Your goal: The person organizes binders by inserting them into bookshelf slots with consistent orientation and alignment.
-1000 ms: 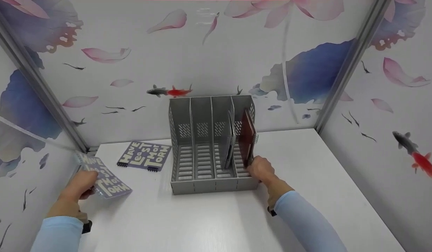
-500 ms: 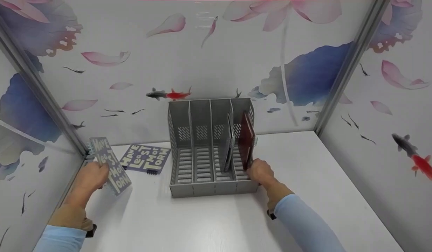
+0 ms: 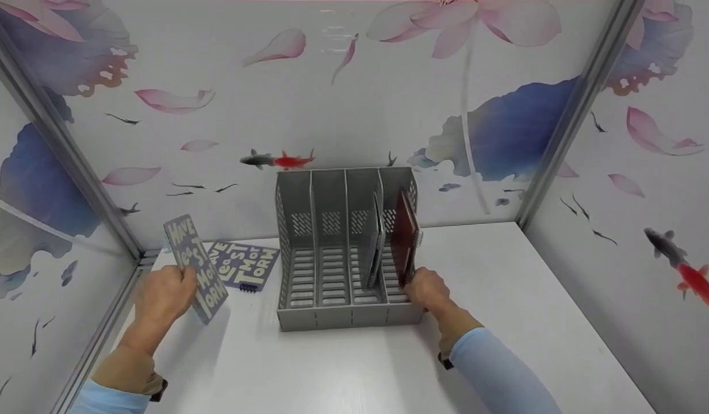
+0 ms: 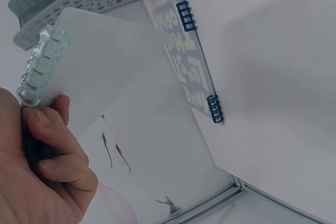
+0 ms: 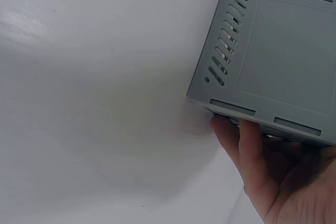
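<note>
My left hand [image 3: 167, 293] grips a spiral notebook [image 3: 200, 273] with pale block letters on its blue-grey cover, holding it tilted above the table. Clear greenish binding rings [image 4: 39, 72] show close to the fingers in the left wrist view. Behind it, a second lettered notebook [image 3: 253, 267] with dark rings lies flat on the table. My right hand [image 3: 429, 289] holds the front right side of a grey file organizer [image 3: 354, 317]; in the right wrist view its fingers curl at the organizer's edge. The organizer's right half bears a dark red notebook [image 3: 406, 236] and a grey notebook [image 3: 371, 247], both upright.
The organizer stands on a white table [image 3: 331, 374] against a patterned back wall [image 3: 331, 103]. Its two left compartments show bare slotted floors. Side walls with metal corner posts [image 3: 573, 121] close off the left and right.
My left hand has moved right and a little up, turning the notebook more upright so that it now partly covers the one lying behind. The right hand stays at the organizer.
</note>
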`<state>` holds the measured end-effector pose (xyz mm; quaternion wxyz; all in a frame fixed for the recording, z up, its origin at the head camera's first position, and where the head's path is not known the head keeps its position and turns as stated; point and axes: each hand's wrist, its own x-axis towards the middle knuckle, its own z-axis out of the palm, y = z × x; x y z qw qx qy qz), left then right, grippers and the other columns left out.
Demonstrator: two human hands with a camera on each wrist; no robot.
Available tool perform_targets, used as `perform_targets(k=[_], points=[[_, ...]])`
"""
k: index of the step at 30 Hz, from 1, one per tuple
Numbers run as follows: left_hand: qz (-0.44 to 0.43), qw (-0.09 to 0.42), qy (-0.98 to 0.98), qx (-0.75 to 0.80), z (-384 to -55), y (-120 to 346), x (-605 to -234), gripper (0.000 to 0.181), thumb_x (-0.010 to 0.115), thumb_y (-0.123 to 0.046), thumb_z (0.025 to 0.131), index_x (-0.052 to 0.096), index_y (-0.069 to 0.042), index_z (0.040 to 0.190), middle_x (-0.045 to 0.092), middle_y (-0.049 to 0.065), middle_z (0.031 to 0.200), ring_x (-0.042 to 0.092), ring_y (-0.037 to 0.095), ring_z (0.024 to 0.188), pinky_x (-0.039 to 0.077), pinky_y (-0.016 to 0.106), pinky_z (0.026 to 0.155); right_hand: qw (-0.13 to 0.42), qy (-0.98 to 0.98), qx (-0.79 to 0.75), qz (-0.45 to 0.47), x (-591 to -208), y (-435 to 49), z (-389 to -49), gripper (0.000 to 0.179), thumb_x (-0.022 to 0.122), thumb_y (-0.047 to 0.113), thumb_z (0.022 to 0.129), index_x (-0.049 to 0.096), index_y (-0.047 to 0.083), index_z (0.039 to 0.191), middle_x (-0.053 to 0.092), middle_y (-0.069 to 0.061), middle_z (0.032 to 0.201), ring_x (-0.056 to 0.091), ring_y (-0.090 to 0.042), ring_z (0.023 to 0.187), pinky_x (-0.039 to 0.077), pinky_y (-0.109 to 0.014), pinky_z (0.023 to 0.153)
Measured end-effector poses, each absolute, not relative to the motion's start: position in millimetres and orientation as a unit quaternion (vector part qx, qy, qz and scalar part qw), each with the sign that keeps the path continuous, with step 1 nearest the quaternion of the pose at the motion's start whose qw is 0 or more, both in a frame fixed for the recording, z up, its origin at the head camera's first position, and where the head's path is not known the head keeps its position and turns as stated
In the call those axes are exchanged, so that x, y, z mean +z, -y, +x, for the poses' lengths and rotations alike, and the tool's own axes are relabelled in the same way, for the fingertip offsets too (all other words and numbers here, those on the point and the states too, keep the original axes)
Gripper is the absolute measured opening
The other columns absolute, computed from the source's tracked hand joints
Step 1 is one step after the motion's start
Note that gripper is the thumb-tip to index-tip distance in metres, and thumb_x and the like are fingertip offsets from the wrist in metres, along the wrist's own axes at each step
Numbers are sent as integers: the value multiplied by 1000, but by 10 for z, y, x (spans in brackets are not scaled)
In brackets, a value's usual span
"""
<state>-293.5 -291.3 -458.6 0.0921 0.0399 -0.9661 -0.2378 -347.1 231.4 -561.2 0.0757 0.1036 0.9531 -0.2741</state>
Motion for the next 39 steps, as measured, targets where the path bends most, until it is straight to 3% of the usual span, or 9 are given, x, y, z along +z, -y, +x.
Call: perform_targets(k=[12,24,29,39], points=[[-12,153,960,-234,-2903,2474,-4549,48,43,-23,110,42,-17,62,51,2,58,48,19,55,32,33,50,82,-950,-278,112,-5617,-2320,-3482,20,65,16,104,71,0,115,75,-9,92,69,-22,72,55,-33,57],[-44,183,953,-236,-2868,2102,-4564,53,48,-26,113,49,-15,61,59,7,57,52,19,53,30,30,50,64,-950,-285,108,-5659,-2324,-3513,19,70,19,101,72,2,111,74,-8,93,67,-23,76,52,-36,59],[-56,184,952,-236,-2851,1948,-4570,54,50,-28,113,46,-19,60,48,0,54,45,15,50,27,28,49,63,-948,-293,109,-5671,-2328,-3500,18,70,21,102,72,4,107,73,-7,89,67,-23,73,52,-36,58],[-88,195,947,-238,-2839,1736,-4619,55,52,-25,113,40,-21,59,35,-6,55,35,12,51,23,27,50,68,-948,-293,104,-5649,-2330,-3494,22,68,16,103,72,-1,115,74,-9,91,69,-23,72,59,-36,56]])
